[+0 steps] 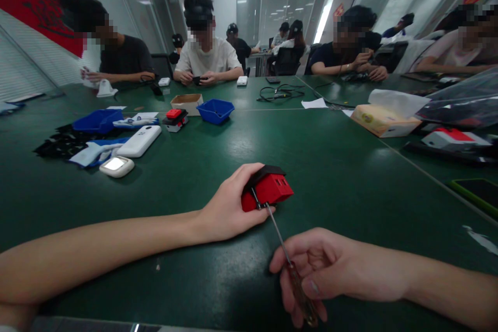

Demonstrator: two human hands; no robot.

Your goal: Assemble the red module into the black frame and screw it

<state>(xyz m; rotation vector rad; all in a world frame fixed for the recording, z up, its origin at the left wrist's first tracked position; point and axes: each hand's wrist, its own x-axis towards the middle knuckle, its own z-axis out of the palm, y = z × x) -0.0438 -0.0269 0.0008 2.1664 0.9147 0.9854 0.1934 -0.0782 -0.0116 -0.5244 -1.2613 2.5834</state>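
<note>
My left hand [229,202] is closed around a small red and black plastic block [274,189], holding it just above the green tabletop. Two small rectangular slots show on the block's red end. In my right hand [322,275] is a screwdriver [299,290] with a brownish see-through handle, gripped between thumb and fingers. Its thin metal shaft slants up and left, and the tip meets the block's lower edge beside my left fingers. A second thin metal piece shows on the block's near side; I cannot tell what it is. My left fingertips are partly hidden behind the block.
Blue bins [215,111], a cardboard box [187,104], a red-and-grey block [176,120], a white power bank [140,141] and a white case [116,166] lie ahead to the left. Tissues [385,119] and a green-edged phone [476,194] are right. Several people sit across the table.
</note>
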